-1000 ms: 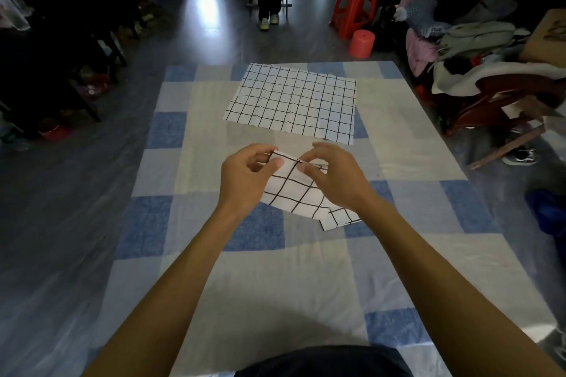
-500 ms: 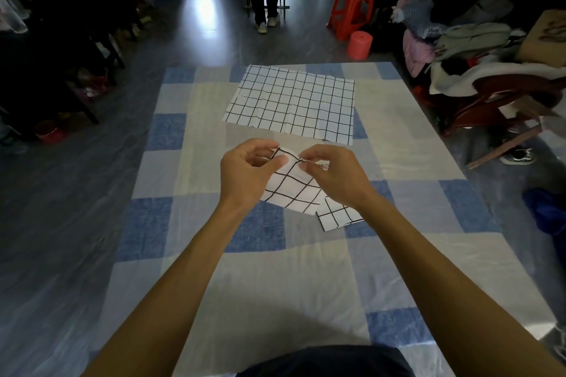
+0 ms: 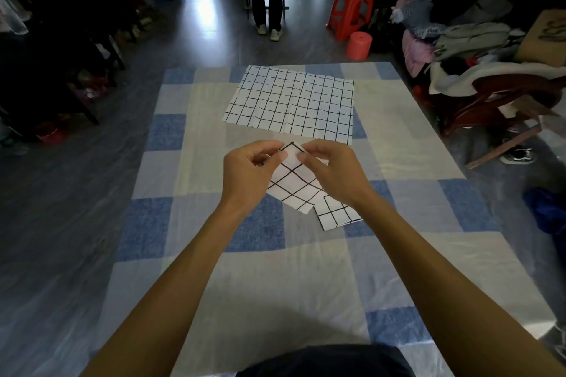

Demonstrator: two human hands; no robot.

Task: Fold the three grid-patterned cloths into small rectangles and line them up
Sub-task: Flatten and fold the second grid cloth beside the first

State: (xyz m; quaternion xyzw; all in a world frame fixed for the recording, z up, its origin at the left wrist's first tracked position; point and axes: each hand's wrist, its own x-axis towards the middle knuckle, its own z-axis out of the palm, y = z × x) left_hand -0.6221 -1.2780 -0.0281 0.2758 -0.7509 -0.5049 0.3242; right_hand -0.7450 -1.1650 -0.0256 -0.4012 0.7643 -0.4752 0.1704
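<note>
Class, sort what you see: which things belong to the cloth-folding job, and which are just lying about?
Job: half-folded cloth, pinched by left hand and right hand; small folded cloth; flat unfolded cloth; blue-checked sheet beneath them.
Lying about: red stool; red tub; pile of clothes; dark shoe.

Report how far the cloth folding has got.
Done: one small folded cloth lies on the checked mat. In hand: the left hand and right hand pinch the top corner of a second cloth. Left: the third cloth lies flat at the far end; nothing is lined up.
</note>
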